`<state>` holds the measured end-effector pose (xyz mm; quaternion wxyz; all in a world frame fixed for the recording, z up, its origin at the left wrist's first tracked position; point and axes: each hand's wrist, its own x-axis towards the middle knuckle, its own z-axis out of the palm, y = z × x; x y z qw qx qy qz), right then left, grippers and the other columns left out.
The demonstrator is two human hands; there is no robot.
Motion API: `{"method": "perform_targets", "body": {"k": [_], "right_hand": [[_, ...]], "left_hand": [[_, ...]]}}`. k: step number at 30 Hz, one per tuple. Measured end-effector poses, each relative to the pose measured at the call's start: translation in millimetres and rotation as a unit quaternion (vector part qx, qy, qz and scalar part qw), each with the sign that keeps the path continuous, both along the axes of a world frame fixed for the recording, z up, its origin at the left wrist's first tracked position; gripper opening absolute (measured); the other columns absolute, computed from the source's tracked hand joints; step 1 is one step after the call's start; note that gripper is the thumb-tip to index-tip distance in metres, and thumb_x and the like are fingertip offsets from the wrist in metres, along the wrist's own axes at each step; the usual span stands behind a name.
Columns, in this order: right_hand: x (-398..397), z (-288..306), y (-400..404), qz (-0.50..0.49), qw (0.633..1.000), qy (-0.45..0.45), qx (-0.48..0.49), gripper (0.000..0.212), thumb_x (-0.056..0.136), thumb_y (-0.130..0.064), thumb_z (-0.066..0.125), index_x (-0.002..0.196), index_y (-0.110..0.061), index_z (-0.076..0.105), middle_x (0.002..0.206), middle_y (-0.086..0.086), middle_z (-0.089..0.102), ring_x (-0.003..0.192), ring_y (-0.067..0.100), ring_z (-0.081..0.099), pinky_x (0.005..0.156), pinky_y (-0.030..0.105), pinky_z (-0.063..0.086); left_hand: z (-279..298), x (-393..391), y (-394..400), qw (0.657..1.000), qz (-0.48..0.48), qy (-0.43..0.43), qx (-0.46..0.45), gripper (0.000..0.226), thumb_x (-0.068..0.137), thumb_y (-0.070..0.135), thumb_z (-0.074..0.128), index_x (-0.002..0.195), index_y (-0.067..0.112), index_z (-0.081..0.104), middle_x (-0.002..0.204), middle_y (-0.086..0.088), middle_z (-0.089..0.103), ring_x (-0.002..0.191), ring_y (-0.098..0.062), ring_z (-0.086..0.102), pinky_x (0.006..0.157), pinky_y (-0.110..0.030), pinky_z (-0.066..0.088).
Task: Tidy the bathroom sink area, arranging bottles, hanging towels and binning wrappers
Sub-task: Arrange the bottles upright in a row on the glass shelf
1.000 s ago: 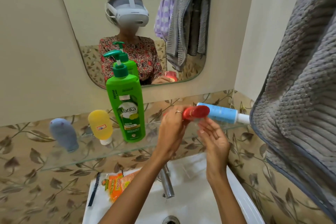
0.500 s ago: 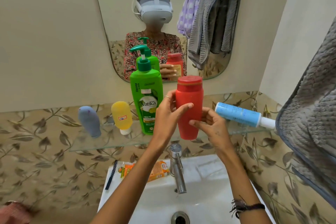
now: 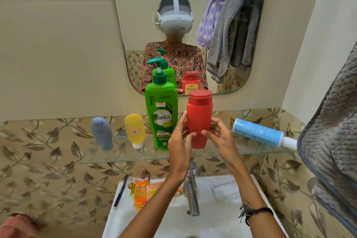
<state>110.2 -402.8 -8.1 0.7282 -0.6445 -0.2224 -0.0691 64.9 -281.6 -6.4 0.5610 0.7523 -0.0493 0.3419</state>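
A red bottle (image 3: 199, 121) stands upright on the glass shelf (image 3: 135, 155), just right of the green Vatika pump bottle (image 3: 161, 120). My left hand (image 3: 179, 147) holds its left side and my right hand (image 3: 220, 137) its right side, thumbs on the front. A blue bottle with a white cap (image 3: 258, 133) lies on its side at the shelf's right end. A yellow bottle (image 3: 134, 127) and a grey-blue bottle (image 3: 101, 133) stand cap-down on the left. Orange wrappers (image 3: 143, 191) lie on the sink's back left edge.
A grey towel (image 3: 332, 141) hangs close on the right. The tap (image 3: 191, 195) rises below the shelf over the white sink (image 3: 231, 189). A dark blue stick-like item (image 3: 120, 191) lies left of the wrappers. The mirror (image 3: 193, 15) reflects hanging towels. Something pink (image 3: 17, 226) sits bottom left.
The red bottle was turned from lying sideways in my hands to upright and came down onto the shelf beside the green bottle. Both hands stayed on it.
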Motion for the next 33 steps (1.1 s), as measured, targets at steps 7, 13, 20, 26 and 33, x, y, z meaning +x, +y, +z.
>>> {"method": "perform_targets", "body": {"k": [7, 13, 20, 26, 33], "right_hand": [[0, -5, 1, 0.0, 1.0, 0.0, -0.002, 0.033, 0.086, -0.007, 0.061, 0.111, -0.028, 0.054, 0.113, 0.004, 0.063, 0.102, 0.006, 0.062, 0.086, 0.02, 0.05], [-5, -6, -7, -0.04, 0.998, -0.013, -0.038, 0.029, 0.089, -0.006, 0.057, 0.11, -0.026, 0.053, 0.111, -0.003, 0.062, 0.106, 0.012, 0.059, 0.089, 0.019, 0.049], [-10, -10, -15, -0.137, 0.99, 0.008, -0.042, 0.031, 0.091, -0.003, 0.053, 0.121, -0.011, 0.052, 0.111, 0.003, 0.062, 0.104, 0.01, 0.059, 0.091, 0.023, 0.048], [-15, -30, -39, -0.286, 0.942, 0.132, 0.115, 0.018, 0.094, -0.011, 0.046, 0.109, -0.011, 0.057, 0.09, 0.004, 0.06, 0.075, 0.011, 0.058, 0.058, 0.014, 0.051], [-18, -22, -64, -0.319, 0.9, 0.213, 0.209, 0.041, 0.091, -0.005, 0.05, 0.131, -0.002, 0.045, 0.103, 0.012, 0.062, 0.076, 0.011, 0.061, 0.063, 0.02, 0.05]], "left_hand": [[-4, -4, -6, 0.999, 0.023, -0.016, 0.045, 0.076, 0.087, -0.004, 0.054, 0.145, 0.03, 0.017, 0.14, -0.003, 0.046, 0.123, -0.004, 0.048, 0.1, -0.007, 0.037], [-6, -6, -18, 0.998, 0.023, -0.019, 0.051, 0.073, 0.085, -0.006, 0.053, 0.145, 0.021, 0.021, 0.147, -0.002, 0.035, 0.128, 0.0, 0.037, 0.098, -0.001, 0.031], [-9, -16, -31, 0.986, 0.083, -0.086, 0.114, 0.058, 0.083, 0.001, 0.061, 0.136, 0.013, 0.039, 0.136, -0.012, 0.041, 0.126, -0.008, 0.035, 0.106, -0.004, 0.022], [9, 3, -72, 0.93, -0.104, -0.178, 0.304, 0.018, 0.086, 0.012, 0.056, 0.101, 0.006, 0.065, 0.106, -0.01, 0.065, 0.104, -0.019, 0.056, 0.086, -0.029, 0.044], [36, 82, -118, 0.884, -0.201, -0.046, 0.42, 0.025, 0.091, 0.013, 0.048, 0.112, 0.003, 0.057, 0.118, -0.014, 0.058, 0.113, -0.027, 0.05, 0.092, -0.032, 0.038]]}}
